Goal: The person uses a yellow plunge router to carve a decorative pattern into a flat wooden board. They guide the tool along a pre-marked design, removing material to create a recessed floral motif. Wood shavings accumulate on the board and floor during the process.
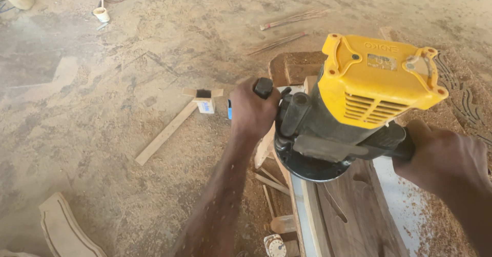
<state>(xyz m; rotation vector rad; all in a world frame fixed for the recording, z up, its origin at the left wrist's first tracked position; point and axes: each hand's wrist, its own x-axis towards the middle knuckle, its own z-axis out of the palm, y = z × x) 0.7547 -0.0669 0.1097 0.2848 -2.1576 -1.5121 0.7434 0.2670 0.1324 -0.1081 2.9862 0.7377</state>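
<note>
Tool: a yellow-topped router point(353, 108) with a dark round base, standing upright on a dark wooden board point(353, 211) near the right of the scene.
Left hand: the left hand point(252, 111) is closed tight round the black side handle on the tool's left.
Right hand: the right hand point(443, 157) is wrapped round the opposite handle, fingers hidden behind it, so both hands are holding the tool.
Board: it runs toward the near edge, with a curved groove cut in its face and a pale strip point(307, 216) along its left edge; what holds it down cannot be seen.
Floor: sawdust point(128, 98) lies thick everywhere, with a loose wooden slat point(164, 134) and a small open carton point(204, 100) left of the hands, and a shaped offcut point(61, 229) at the near left.
Far left: a small white cup point(101, 14) and a length of cable sit well away.
Risk, slip: to my eye the base overhangs the board's left edge; if it tips, the cutter could gouge the wood or kick.
Risk, footing: the dust and scraps underfoot could let a foot slide while the machine runs.
Risk, dust: chips already speckle the left forearm, and flying grit could reach the eyes.
</note>
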